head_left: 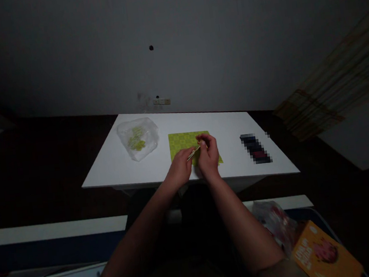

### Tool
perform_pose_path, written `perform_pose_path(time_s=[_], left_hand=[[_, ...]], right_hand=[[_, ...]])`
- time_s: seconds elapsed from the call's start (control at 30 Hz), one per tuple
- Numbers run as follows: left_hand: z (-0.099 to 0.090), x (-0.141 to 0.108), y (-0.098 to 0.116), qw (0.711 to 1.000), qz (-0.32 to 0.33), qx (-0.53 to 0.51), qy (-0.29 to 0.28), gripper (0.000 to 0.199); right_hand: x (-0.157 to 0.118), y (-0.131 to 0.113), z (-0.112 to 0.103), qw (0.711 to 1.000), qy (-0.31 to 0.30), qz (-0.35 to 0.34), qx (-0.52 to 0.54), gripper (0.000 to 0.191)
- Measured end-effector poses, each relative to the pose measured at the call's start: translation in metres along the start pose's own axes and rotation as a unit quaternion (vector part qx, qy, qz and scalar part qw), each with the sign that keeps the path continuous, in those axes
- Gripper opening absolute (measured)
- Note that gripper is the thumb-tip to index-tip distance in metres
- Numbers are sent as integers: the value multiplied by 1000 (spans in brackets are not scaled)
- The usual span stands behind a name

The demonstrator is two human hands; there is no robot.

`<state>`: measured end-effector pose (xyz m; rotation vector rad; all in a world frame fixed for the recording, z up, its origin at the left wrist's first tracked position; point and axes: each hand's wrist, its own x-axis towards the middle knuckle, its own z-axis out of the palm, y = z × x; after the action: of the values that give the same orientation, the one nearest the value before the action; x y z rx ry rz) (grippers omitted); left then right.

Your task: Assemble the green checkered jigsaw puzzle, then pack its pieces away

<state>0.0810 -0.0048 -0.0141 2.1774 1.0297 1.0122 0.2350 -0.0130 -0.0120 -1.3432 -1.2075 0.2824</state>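
Over a yellow-green patterned sheet on the white table, both hands are close together. My left hand is closed on a thin, light-coloured strip, which slants up toward the right. My right hand has its fingers curled and pinched at the strip's upper end. What the strip is made of is too small to tell. To the left of the sheet lies a clear plastic bag with yellow-green pieces in it.
A pixelated dark object lies on the table's right side. The white table stands against a grey wall. Near my right side are an orange box and a plastic bag. A curtain hangs at the right.
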Motion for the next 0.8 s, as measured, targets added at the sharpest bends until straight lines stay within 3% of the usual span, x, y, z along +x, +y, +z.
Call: perform_pose_path(time_s=[0.17,0.3,0.37,0.43,0.5,0.57,0.67,0.73,0.8], left_hand=[[8,-7,1,993,-22,114,13,58],[-1,-12,-10,996,-12,75,38,73],[-7,-13,-14,996,-21,51,74,70],[-8,-13,-15,995,-26,44,86,60],[-4,-13,-12,997,-14,45,60,64],[2,-15,-9,999,4,33,32,85],[7,-18,-8,998,33,-41,43,111],[3,-18,-9,991,46,-100,76,113],[-9,-19,-10,984,50,-118,123,102]], right_hand=[[-10,5,19,993,-61,60,85,54],[-16,21,21,985,-65,91,130,64],[-18,22,19,981,-60,115,148,66],[-20,16,18,977,-69,132,153,64],[-24,2,19,968,-90,147,182,61],[-27,-15,21,943,-101,182,260,54],[-33,-40,30,875,-89,258,399,36],[-37,-50,39,841,-84,300,442,43],[-43,-55,48,832,-84,322,445,49]])
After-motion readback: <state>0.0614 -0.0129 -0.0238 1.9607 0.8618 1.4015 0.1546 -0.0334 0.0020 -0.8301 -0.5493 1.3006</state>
